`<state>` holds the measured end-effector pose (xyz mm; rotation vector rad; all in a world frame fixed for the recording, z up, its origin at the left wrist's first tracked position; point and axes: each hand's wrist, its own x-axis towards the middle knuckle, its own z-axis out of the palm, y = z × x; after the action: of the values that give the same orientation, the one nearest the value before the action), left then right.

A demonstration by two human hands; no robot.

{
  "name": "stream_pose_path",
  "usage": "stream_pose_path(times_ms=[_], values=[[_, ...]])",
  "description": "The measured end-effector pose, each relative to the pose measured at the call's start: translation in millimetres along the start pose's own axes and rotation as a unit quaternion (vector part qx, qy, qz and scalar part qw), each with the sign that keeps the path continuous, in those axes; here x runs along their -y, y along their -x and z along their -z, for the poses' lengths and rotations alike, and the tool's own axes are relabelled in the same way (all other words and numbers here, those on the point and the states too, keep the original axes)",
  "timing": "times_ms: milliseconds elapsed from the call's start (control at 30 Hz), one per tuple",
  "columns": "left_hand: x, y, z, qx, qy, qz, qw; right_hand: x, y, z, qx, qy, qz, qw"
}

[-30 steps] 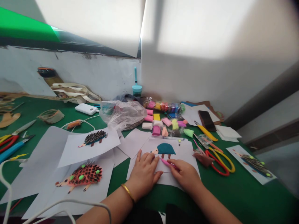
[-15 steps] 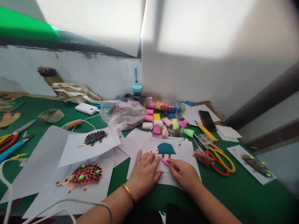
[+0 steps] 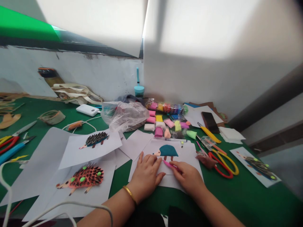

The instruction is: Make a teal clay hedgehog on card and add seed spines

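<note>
My left hand (image 3: 148, 173) lies flat on a white paper sheet (image 3: 191, 171), its fingers stretched out and the thumb apart. A slim pink clay modelling tool (image 3: 170, 164) is pinched in my right hand (image 3: 188, 176), its tip pointing left towards the left hand's fingers. Just above both hands, the sheet bears a hedgehog figure (image 3: 168, 150) with a teal body, a pale face and brown legs. The left fingers cover the area below its face. Above the figure lie a pen (image 3: 176, 140) and a tiny yellow-green bit (image 3: 182, 144).
Behind the sheet are several clay packets (image 3: 159, 131) and a crumpled plastic bag (image 3: 127, 115). To the right lie scissors (image 3: 223, 162), a yellow utility knife (image 3: 210, 134), a phone (image 3: 210, 122) and a seed-covered hedgehog card (image 3: 255, 165). Leftward, finished hedgehog pictures (image 3: 86, 179) and a white cable (image 3: 71, 203).
</note>
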<state>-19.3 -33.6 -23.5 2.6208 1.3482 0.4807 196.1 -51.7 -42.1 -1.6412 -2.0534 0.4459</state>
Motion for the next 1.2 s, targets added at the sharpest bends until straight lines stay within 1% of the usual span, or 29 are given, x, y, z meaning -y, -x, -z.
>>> stream_pose_path(times_ms=[267, 500, 900, 1200], values=[[-0.2, -0.8, -2.2, 0.008, -0.009, -0.002, 1.0, 1.1, 0.2, 0.3, 0.022, 0.001, -0.005, 1.0], [-0.1, -1.2, -3.7, 0.009, -0.016, -0.005, 1.0, 1.4, -0.9, -0.8, 0.009, 0.004, 0.006, 1.0], [0.1, -1.6, -1.0, 0.007, 0.009, 0.006, 1.0, -0.7, 0.3, 0.1, 0.0, 0.0, 0.013, 1.0], [-1.2, -3.1, -2.7, 0.002, -0.015, 0.002, 1.0, 2.8, -1.4, -0.8, 0.004, 0.014, 0.004, 1.0]])
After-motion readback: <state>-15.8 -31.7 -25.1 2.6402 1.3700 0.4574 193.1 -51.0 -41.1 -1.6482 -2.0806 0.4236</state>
